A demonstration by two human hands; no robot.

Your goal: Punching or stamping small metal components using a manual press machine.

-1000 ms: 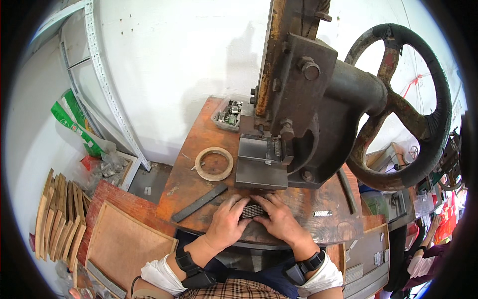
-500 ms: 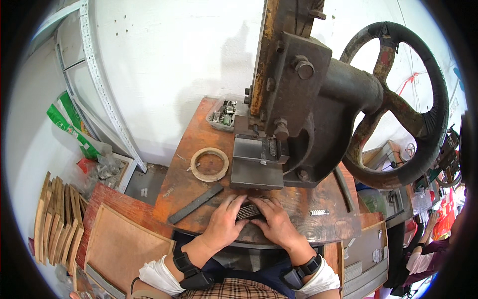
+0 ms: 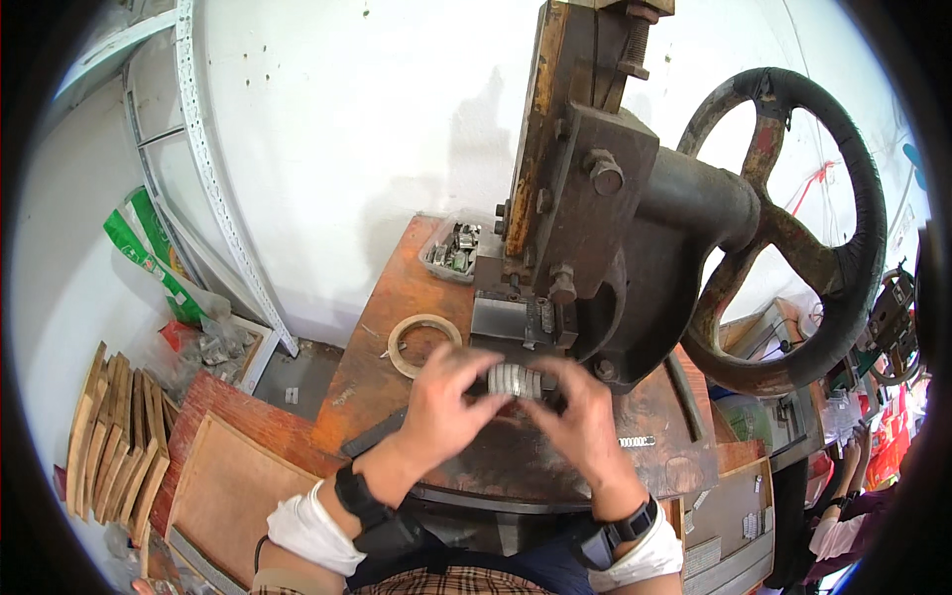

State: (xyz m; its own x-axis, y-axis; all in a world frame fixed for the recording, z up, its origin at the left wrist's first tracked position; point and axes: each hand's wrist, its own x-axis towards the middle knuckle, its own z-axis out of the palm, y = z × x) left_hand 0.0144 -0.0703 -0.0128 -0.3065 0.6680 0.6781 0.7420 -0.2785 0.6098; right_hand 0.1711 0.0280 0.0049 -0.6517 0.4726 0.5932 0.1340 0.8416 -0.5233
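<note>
strips, blurred but probably metal, sit gathered between left hand and right hand, both grasping; one slotted piece lies apart on bench, ungathered.

Centre: 2 hands, 1 metal bundle, 1 tan ring. Upper centre: 1 press, 1 parts tub. Right half: 1 handwheel, 1 slotted strip.
</note>
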